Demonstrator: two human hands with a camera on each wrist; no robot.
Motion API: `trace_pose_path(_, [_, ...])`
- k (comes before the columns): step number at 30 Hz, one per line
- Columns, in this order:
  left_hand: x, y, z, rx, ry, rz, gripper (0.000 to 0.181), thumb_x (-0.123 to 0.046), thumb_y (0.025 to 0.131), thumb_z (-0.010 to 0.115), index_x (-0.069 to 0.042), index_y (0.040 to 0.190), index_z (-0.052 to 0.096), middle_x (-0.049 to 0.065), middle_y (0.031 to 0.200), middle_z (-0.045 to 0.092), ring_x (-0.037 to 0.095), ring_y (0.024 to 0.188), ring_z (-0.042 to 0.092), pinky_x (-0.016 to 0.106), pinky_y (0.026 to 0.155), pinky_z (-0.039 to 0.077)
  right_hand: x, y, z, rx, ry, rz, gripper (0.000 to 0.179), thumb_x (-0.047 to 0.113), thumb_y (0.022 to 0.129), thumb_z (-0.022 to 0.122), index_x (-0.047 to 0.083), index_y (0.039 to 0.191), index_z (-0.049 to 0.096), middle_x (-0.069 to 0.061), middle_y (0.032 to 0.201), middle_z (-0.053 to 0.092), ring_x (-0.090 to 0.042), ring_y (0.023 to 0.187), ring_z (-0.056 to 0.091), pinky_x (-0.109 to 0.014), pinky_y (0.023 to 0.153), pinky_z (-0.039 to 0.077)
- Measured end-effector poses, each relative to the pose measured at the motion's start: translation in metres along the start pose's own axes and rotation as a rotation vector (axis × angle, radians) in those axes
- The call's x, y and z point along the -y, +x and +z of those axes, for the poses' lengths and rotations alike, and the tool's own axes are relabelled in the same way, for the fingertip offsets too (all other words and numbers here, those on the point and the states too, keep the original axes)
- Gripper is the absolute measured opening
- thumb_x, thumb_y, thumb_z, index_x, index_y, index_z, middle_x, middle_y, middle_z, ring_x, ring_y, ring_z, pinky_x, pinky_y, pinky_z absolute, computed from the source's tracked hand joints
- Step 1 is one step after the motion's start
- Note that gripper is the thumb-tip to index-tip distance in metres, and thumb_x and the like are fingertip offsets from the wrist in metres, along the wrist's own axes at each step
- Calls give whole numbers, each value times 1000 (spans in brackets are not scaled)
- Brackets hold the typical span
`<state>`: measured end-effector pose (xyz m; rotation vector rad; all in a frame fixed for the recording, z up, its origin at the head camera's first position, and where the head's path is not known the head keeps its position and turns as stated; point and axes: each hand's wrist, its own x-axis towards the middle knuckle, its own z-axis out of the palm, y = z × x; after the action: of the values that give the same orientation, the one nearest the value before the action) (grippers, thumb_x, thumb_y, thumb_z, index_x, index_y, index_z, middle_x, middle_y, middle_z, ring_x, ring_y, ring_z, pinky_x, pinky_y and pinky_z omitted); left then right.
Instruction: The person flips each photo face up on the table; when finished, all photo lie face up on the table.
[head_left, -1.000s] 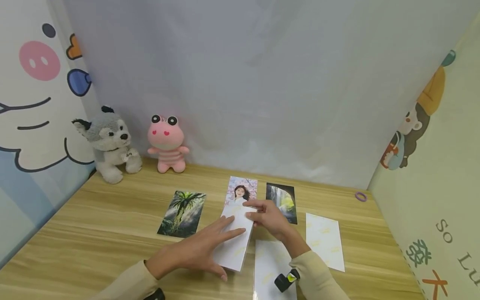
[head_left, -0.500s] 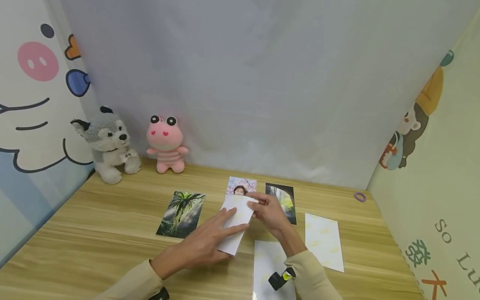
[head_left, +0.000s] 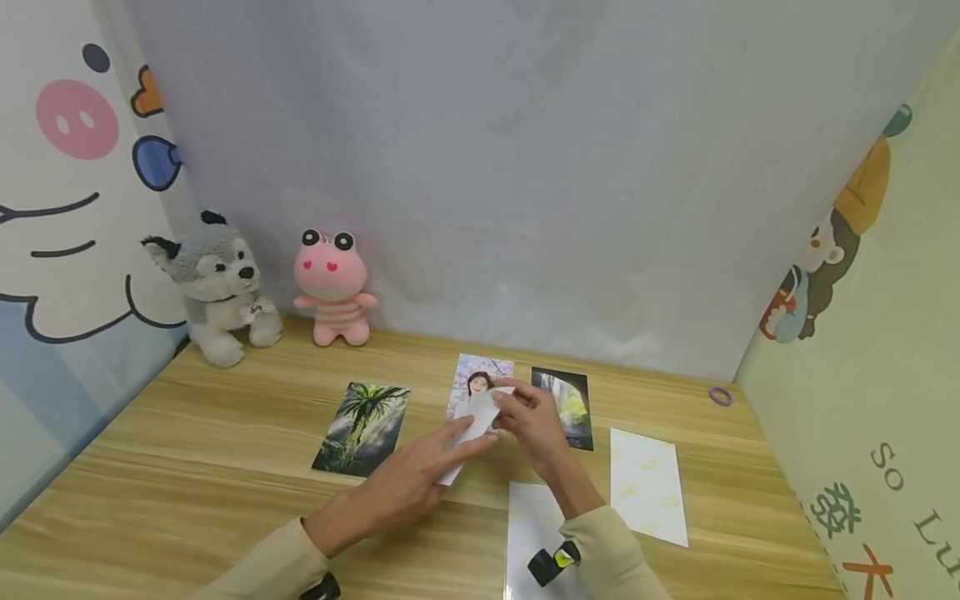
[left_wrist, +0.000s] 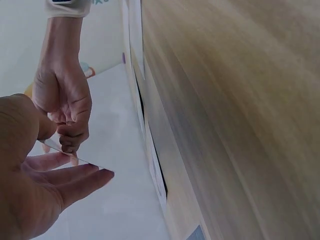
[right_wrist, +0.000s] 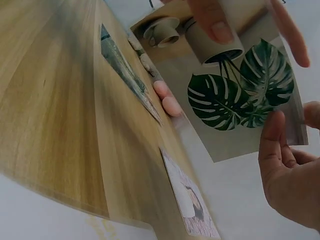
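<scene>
Both hands hold a photo print (right_wrist: 175,80) of a potted monstera plant, raised over the table. In the head view its white back shows as a narrow tilted strip; in the right wrist view its picture side faces the camera. My left hand (head_left: 408,479) grips the lower left part, thumb on the picture side and fingers across the back. My right hand (head_left: 536,421) pinches the upper right corner between thumb and fingers. Behind the held print lies a portrait photo (head_left: 465,383) of a person among pink blossoms, partly covered by the print and the right hand.
A jungle-plant photo (head_left: 363,429) lies to the left, a waterfall photo (head_left: 577,408) behind the right hand. Two white-backed prints (head_left: 648,483) lie face down on the right and near front. Grey husky plush (head_left: 221,292), pink plush (head_left: 337,287) and purple ring (head_left: 721,396) sit farther back.
The held print has been lifted and turned from nearly flat to steeply tilted, so its white back narrows. Left hand has shifted slightly with it, uncovering more of the portrait than half a second ago.
</scene>
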<state>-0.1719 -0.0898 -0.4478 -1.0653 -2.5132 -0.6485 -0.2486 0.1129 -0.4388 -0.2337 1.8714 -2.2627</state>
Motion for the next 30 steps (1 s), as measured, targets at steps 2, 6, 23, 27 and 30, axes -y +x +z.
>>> trace_pose_path(2, [1,3,0,-39,-27,7,91,16,66,68,-25,146,50,17,144,54,34,114,66,42,80,58,-2,0,4,-9,-13,-34,35,5,97,59,-13,128,55,2,79,67,-9,65,64,-22,64,55])
trace_pose_path(6, [4,6,-1,-118,-47,33,74,15,72,69,-17,138,58,14,137,62,29,105,70,35,72,58,-5,0,11,-38,-22,-70,33,7,97,60,-12,124,57,3,72,66,-8,63,63,-22,62,54])
trace_pose_path(23, [12,7,4,-238,-147,57,54,15,81,61,-4,130,63,20,125,68,32,102,72,38,85,59,-6,2,18,-96,-43,-20,34,16,99,61,-9,121,59,0,76,63,-10,65,62,-21,61,52])
trace_pose_path(27, [13,8,2,-257,-159,26,53,15,83,61,-4,132,61,18,126,68,31,104,72,38,86,59,-6,2,17,-84,-68,-10,40,24,101,59,-6,129,57,2,81,63,-11,70,62,-22,63,52])
trace_pose_path(30, [13,9,0,-286,-169,0,50,14,86,61,-4,133,61,16,127,69,31,108,70,37,87,58,-7,2,15,-68,-93,8,49,27,103,56,-6,139,50,2,82,64,-11,72,63,-22,63,52])
